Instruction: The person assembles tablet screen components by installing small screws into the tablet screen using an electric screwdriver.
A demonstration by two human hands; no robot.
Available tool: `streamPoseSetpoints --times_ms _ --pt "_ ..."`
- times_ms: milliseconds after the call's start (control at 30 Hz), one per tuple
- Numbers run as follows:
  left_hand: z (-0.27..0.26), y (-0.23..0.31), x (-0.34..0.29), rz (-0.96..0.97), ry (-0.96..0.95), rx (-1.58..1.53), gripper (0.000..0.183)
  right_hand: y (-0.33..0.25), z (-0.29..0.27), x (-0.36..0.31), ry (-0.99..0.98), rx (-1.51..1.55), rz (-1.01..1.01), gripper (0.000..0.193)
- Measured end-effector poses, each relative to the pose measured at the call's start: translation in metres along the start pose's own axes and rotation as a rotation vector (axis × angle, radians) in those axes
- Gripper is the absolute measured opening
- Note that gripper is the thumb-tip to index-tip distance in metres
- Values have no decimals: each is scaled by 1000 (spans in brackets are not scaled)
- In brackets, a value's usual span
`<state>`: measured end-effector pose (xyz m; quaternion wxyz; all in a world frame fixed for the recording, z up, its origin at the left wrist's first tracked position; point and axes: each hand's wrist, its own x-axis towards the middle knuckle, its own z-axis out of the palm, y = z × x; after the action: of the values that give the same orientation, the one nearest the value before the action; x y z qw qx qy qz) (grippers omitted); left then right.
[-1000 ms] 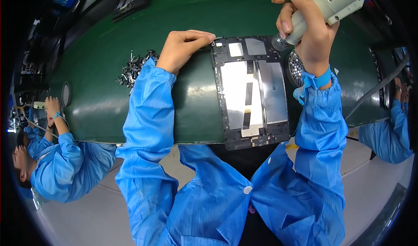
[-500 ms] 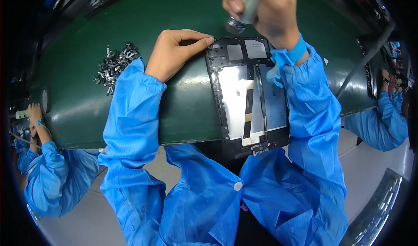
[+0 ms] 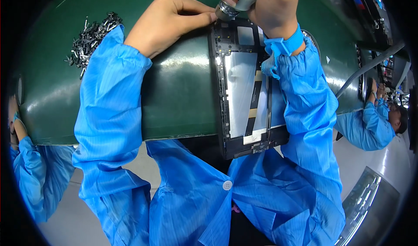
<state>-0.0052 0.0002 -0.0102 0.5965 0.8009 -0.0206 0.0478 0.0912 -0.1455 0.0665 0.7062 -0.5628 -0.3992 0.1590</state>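
Note:
An opened tablet, with a black frame and silver and blue panels inside, lies in front of me and overhangs the near table edge. My right hand is wrapped round an electric screwdriver with a pale barrel and a metal collar. Its nose points down at the tablet's far left corner, where the bit is hidden. Beside that nose, the thumb and forefinger of my left hand are pinched together at the same corner. What they hold, if anything, cannot be made out.
A heap of small black and silver parts sits on the green table, left of my left forearm. A grey cable crosses at the right. Blue-sleeved people work at both sides, one at the left, another at the right.
The screwdriver has come down and left, from above the tablet's far edge to its far left corner. My left fingers stay at that corner. The whole view has shifted slightly.

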Motion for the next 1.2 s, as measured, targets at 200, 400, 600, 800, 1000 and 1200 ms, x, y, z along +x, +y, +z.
streamPoseSetpoints --times_ms 200,400,600,800,1000,1200 --pt "-1 -5 -2 -137 7 -43 24 1 -1 -2 -9 7 36 36" --pt "2 -3 0 -105 6 -41 25 3 -1 -2 25 175 96 35" --pt "4 3 -3 -49 9 77 25 9 0 -3 8 5 -62 33" --pt "2 -11 0 -52 11 36 24 9 -1 -3 21 9 -46 32" --pt "-1 -14 -2 -43 12 37 25 7 0 -2 -36 -21 -39 33" --pt "-2 -9 -4 -119 42 158 26 14 3 2 -101 -53 -151 25"
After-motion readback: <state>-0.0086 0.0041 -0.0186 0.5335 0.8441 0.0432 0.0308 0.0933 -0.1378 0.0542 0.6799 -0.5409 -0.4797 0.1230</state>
